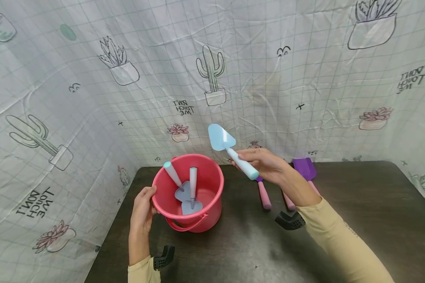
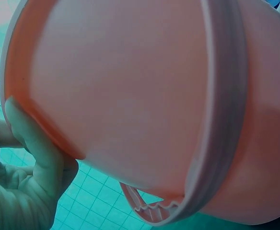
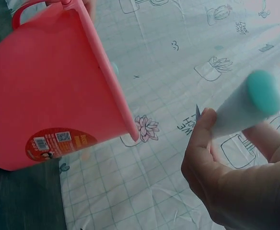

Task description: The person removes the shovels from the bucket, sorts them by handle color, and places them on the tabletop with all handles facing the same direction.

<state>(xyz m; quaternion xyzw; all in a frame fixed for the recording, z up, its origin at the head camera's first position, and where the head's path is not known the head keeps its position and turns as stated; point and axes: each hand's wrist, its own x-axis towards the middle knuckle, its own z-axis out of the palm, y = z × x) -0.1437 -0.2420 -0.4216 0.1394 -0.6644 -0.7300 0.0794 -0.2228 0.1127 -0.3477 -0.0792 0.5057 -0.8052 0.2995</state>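
My left hand (image 1: 143, 208) grips the rim of a red bucket (image 1: 212, 212) at its left side; the left wrist view shows the thumb and fingers at the bucket's (image 2: 121, 96) rim. Inside the bucket lie two toy trowels with grey-blue blades, one (image 1: 171, 173) leaning left, the other (image 1: 193, 181) with its handle up. My right hand (image 1: 265, 163) holds a light blue toy trowel (image 1: 221, 137) by its white handle, raised to the right of the bucket, blade pointing up and left. In the right wrist view the handle's teal end (image 3: 264, 93) faces the camera.
Right of the bucket, on the dark table (image 1: 357, 220), lie several purple toy tools with pink handles, among them a purple shovel (image 1: 304, 168) and a pink handle (image 1: 264, 195), partly hidden behind the right arm. A white patterned curtain (image 1: 255, 78) hangs behind the table.
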